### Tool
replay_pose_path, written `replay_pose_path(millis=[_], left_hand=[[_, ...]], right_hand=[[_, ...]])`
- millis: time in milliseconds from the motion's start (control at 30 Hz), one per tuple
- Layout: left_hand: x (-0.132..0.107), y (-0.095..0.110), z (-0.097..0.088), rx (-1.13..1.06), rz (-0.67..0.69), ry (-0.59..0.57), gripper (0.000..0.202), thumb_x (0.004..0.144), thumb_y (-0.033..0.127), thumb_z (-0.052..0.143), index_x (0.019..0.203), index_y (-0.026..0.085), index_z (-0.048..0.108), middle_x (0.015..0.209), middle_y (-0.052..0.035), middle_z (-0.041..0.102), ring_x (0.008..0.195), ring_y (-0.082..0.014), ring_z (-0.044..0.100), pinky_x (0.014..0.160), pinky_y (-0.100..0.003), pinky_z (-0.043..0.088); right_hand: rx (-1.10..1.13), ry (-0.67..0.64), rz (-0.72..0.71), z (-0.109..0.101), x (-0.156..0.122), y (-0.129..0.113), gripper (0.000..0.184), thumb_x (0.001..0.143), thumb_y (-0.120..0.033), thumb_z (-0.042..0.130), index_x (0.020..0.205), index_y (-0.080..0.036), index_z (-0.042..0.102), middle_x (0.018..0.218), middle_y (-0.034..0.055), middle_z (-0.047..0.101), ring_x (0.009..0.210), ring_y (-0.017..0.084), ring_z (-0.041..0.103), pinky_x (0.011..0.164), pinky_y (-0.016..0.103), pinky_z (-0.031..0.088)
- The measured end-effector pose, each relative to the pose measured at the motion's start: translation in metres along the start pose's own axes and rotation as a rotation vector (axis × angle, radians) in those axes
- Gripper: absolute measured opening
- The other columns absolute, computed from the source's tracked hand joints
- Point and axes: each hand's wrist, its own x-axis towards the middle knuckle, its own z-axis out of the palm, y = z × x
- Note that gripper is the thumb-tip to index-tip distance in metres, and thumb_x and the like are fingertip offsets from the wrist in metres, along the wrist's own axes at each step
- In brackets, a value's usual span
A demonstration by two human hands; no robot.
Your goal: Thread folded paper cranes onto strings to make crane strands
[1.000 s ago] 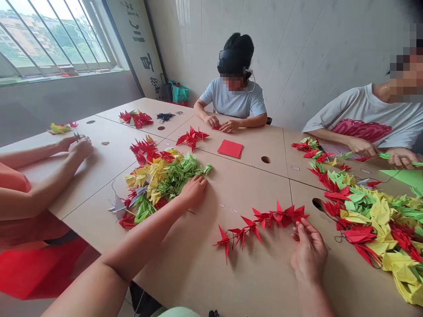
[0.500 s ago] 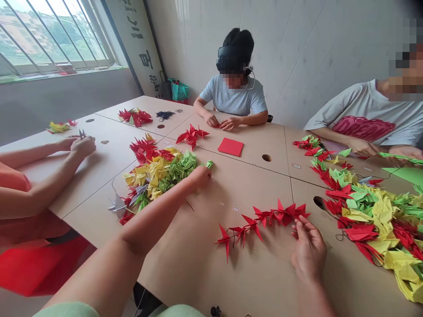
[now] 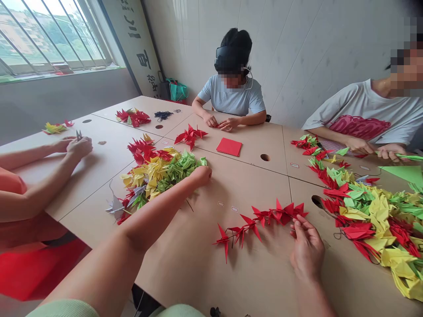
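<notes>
My left hand [image 3: 201, 175] reaches out to the near edge of a heap of folded paper cranes [image 3: 155, 171] in red, yellow and green. Its fingers are curled around a green paper crane [image 3: 202, 161] at the heap's right end. My right hand [image 3: 306, 246] rests on the table, and its fingertips pinch the right end of a string of red paper cranes [image 3: 261, 222]. That string lies in a curve across the tan table [image 3: 231, 273] in front of me.
A second big heap of cranes [image 3: 373, 215] lies at the right, next to a round hole [image 3: 317, 201] in the table. A red paper stack [image 3: 229, 147] and small red crane piles sit further back. Three other people work at the left, far and right sides.
My left hand went from lying flat on the heap to a curled grip at its right end, drawing a green crane slightly out. My right hand has barely moved.
</notes>
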Motion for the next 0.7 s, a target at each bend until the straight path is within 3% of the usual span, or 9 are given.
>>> replay_pose_path(millis=[200,367,533,700], left_hand=[[0.0032,-0.0005,0.0044,0.042,0.025,0.001,0.02,0.073,0.012,0.052,0.088,0.006,0.064,0.095,-0.0183,0.064,0.089,-0.0291,0.06,0.079,-0.038,0.046],[0.0039,0.0013,0.0049,0.052,0.047,-0.027,0.018,0.075,0.015,0.055,0.084,0.003,0.064,0.093,-0.0218,0.064,0.091,-0.0322,0.06,0.081,-0.041,0.046],[-0.0015,0.0038,0.0062,0.033,0.063,0.005,0.019,0.077,0.016,0.05,0.087,0.006,0.063,0.094,-0.0199,0.064,0.09,-0.0323,0.059,0.081,-0.044,0.045],[-0.0001,-0.0029,0.0069,-0.002,0.016,0.037,0.022,0.077,0.011,0.046,0.09,0.009,0.063,0.089,-0.0156,0.065,0.083,-0.0269,0.06,0.074,-0.038,0.047]], right_hand=[[0.016,0.006,0.016,0.0009,-0.0005,-0.0013,0.041,0.065,-0.04,0.068,0.098,-0.015,0.063,0.088,0.0034,0.061,0.071,0.01,0.053,0.059,0.022,0.043],[-0.004,0.001,0.014,0.0002,-0.0004,-0.0017,0.041,0.065,-0.04,0.069,0.098,-0.015,0.064,0.087,0.0032,0.061,0.071,0.011,0.053,0.06,0.022,0.043],[-0.014,-0.01,-0.007,-0.0001,-0.0006,-0.0014,0.041,0.066,-0.04,0.067,0.098,-0.015,0.063,0.087,0.0032,0.06,0.071,0.011,0.053,0.059,0.023,0.043],[-0.003,-0.006,0.004,0.0008,-0.0015,-0.0029,0.041,0.066,-0.04,0.068,0.097,-0.015,0.063,0.085,0.0022,0.06,0.069,0.01,0.052,0.06,0.022,0.043]])
